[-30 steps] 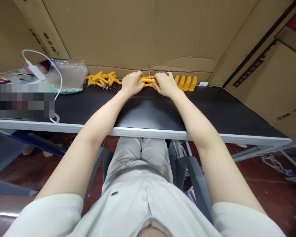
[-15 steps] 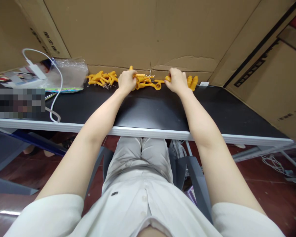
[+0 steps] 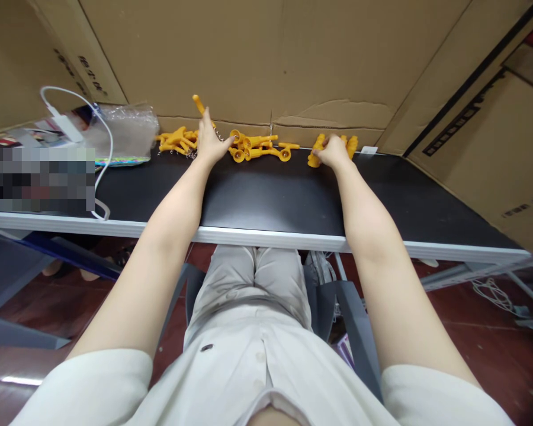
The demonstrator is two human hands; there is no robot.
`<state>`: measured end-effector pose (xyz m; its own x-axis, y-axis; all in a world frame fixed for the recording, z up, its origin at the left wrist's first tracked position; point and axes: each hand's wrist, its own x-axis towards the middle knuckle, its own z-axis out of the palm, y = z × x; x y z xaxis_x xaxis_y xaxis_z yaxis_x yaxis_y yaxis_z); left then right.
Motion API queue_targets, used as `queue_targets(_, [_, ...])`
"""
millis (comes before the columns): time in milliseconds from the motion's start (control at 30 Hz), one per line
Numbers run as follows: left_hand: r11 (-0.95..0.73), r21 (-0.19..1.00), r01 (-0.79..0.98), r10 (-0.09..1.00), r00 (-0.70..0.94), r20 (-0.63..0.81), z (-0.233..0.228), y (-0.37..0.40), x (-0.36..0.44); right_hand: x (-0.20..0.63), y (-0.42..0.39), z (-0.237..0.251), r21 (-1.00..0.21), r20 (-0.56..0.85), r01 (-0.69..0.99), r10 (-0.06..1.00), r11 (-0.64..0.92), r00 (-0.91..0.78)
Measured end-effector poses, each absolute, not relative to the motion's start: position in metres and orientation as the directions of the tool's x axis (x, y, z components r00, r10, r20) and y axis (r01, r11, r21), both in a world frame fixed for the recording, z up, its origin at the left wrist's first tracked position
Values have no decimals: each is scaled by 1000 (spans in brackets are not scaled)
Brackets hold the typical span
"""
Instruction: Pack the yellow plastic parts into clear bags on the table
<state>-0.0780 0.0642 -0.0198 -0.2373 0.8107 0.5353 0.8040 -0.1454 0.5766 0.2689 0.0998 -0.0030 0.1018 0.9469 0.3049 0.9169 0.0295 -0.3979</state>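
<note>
- Hands first: I see my left hand [image 3: 209, 144] raised near the back of the black table [image 3: 270, 195], fingers loosely spread, an orange plastic piece [image 3: 199, 105] sticking up above it. It looks pinched at the fingertips, but I cannot tell the exact grip.
- A thin metal chain [image 3: 220, 135] runs from beside that hand toward the loose parts next to it.
- My right hand [image 3: 334, 152] rests on the table further along, fingers curled down on a row of orange ribbed pieces [image 3: 333, 148], touching the nearest one; how tightly it grips I cannot tell.
- Between my hands lie several loose orange parts [image 3: 257, 148], long stems with round cupped ends, flat on the black surface.
- Beyond my left hand sits a heap of orange pieces [image 3: 177, 142] against the cardboard wall [image 3: 257, 59].
- Further out on that side, a clear plastic bag [image 3: 124, 133] and a white cable [image 3: 102, 148] lie on the table.
</note>
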Motion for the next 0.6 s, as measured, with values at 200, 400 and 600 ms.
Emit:
queue_targets(200, [-81,595,800,837,-270,477,-22,60,-84,267,97,-3,-398,327,915,942,67,73])
queue_targets(400, [-31,631,775,820,-341,459,-22,59,-87,261,92,0,-329,338,943,938,37,81])
queue_targets(600, [-7,599,801,805,-351,479,-23,46,-92,253,78,8,-312,383,947,922,71,57])
